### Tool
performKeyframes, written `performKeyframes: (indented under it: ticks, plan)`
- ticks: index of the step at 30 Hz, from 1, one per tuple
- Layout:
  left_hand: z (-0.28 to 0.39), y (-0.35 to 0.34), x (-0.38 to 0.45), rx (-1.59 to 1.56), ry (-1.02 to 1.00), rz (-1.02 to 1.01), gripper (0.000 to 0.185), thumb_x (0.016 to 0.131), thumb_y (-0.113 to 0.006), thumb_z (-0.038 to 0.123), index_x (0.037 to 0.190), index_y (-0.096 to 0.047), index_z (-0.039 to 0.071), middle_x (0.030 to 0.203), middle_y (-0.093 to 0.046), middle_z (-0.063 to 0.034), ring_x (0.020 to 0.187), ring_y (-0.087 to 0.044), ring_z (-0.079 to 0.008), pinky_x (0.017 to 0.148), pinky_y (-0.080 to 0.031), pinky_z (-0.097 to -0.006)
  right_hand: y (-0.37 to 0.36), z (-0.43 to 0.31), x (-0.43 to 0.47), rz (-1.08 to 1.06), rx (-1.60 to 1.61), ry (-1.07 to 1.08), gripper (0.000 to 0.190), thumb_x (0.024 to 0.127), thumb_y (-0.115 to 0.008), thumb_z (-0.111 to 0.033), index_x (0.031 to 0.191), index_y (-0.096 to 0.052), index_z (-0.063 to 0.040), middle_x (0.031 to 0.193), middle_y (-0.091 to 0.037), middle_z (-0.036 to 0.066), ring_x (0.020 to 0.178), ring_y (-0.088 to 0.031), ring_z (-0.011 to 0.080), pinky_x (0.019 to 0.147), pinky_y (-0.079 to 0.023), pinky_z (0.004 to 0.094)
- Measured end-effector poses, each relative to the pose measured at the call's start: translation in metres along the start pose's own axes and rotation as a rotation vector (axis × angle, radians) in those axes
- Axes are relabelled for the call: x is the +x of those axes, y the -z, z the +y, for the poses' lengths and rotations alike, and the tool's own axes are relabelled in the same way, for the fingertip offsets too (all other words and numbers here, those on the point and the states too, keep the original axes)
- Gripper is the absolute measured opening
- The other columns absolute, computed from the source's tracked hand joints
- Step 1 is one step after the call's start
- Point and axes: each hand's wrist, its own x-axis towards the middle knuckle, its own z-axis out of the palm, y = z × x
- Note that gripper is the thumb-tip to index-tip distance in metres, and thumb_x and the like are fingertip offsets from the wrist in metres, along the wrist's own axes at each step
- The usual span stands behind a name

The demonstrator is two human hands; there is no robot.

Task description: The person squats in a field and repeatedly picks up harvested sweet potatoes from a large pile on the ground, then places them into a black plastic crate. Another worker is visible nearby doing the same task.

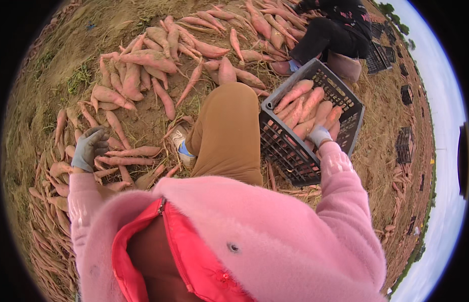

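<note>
My left hand [91,149], in a grey work glove, hovers over the sweet potatoes on the left with its fingers loosely curled and apart. I see nothing in it. Two long sweet potatoes [133,156] lie just right of its fingertips. My right hand [320,136], also gloved, reaches over the near side into a black plastic crate [295,166]. It touches the sweet potatoes [303,99] piled inside. Its fingers are partly hidden, so a grip on one of them cannot be made out. The crate is tilted.
A long heap of sweet potatoes [147,62] curves around my knee [230,113] on dry soil. A co-worker in dark clothes [342,34] sits beyond the crate, one shoe close to its rim. More black crates [404,145] stand along the field at right.
</note>
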Motion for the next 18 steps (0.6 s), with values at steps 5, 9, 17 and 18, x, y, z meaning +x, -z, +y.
performKeyframes:
  ticks: [5, 9, 17, 18]
  plan:
    - [0.037, 0.058, -0.038, -0.037, -0.195, 0.125, 0.042, 0.091, -0.067, 0.022, 0.125, -0.056, 0.0, 0.093, -0.068, -0.007, 0.073, -0.066, -0.0143, 0.066, -0.056, -0.0286, 0.028, -0.025, 0.025, -0.017, -0.239, 0.054, 0.052, 0.084, -0.068, -0.026, 0.127, -0.058, 0.0, 0.119, -0.066, 0.019, 0.108, -0.065, 0.034, 0.09, -0.052, 0.0394]
    - [0.039, 0.111, -0.066, -0.236, -0.378, 0.265, 0.036, 0.093, -0.064, 0.019, 0.124, -0.058, 0.001, 0.094, -0.069, -0.0078, 0.073, -0.066, -0.014, 0.067, -0.057, -0.0292, 0.108, -0.107, 0.001, 0.42, -0.051, 0.012, 0.04, 0.09, -0.064, -0.023, 0.125, -0.063, -0.004, 0.119, -0.068, 0.013, 0.107, -0.066, 0.0282, 0.089, -0.052, 0.0364]
    - [-0.008, 0.155, -0.07, -0.809, -0.179, 0.562, 0.023, 0.098, -0.046, 0.013, 0.107, -0.064, 0.002, 0.093, -0.068, -0.0079, 0.082, -0.067, -0.0214, 0.075, -0.057, -0.0329, 0.099, -0.51, -0.117, 0.198, 0.341, 1.374, 0.042, 0.085, -0.068, -0.016, 0.124, -0.061, -0.001, 0.103, -0.069, 0.014, 0.093, -0.067, 0.022, 0.084, -0.053, 0.0318]
    - [-0.006, 0.159, -0.072, -0.815, -0.233, 0.529, 0.025, 0.098, -0.048, 0.015, 0.111, -0.064, 0.001, 0.094, -0.068, -0.0071, 0.081, -0.066, -0.0187, 0.075, -0.056, -0.0315, 0.075, -0.558, -0.133, 0.181, 0.255, 1.429, 0.05, 0.082, -0.069, -0.021, 0.127, -0.059, -0.003, 0.11, -0.068, 0.015, 0.1, -0.067, 0.0266, 0.09, -0.052, 0.0351]
